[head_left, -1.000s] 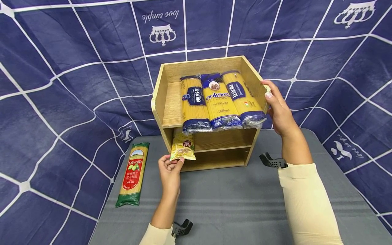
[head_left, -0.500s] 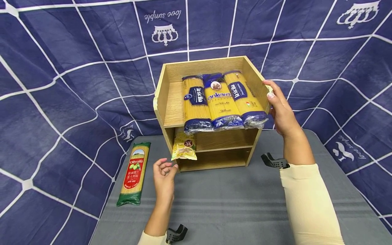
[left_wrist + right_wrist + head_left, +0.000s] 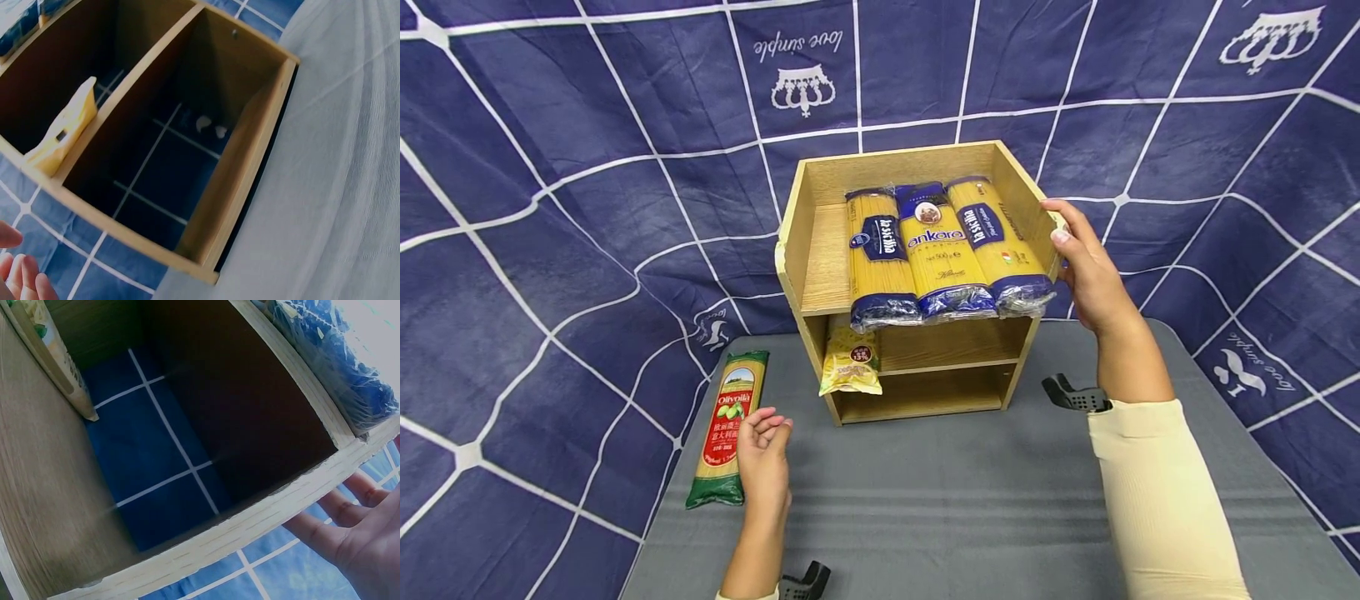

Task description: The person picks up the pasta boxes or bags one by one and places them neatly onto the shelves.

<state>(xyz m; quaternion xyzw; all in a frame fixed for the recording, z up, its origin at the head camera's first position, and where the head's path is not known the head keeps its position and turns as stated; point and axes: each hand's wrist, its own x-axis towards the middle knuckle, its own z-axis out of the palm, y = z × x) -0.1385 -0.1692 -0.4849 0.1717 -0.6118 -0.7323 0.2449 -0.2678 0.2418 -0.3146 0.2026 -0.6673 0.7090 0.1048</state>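
Observation:
My left hand [image 3: 763, 458] holds nothing. Its fingers are loosely bent, and it covers part of the right edge of a green-ended spaghetti pack [image 3: 726, 425] with a red label; whether they touch, I cannot tell. My right hand [image 3: 1093, 283] grips the right side panel of a small wooden shelf [image 3: 947, 367], thumb at the front edge and fingers along the outer face in the right wrist view. Three spaghetti packs lie on the top board: a left one [image 3: 880, 267], an "ankara" one [image 3: 946, 258] and a right one [image 3: 1000, 242]. A yellow snack bag [image 3: 850, 367] sits in the middle compartment's left end.
The shelf stands on a grey cloth-covered table [image 3: 955, 500] against a blue curtain [image 3: 910, 75] with white lines. Fronts of the top packs overhang the board. The bag's front end sticks out slightly past the shelf edge.
My left hand has let go of the yellow snack bag and moved left and toward me, to the red-labelled spaghetti pack. The right hand keeps its grip on the shelf.

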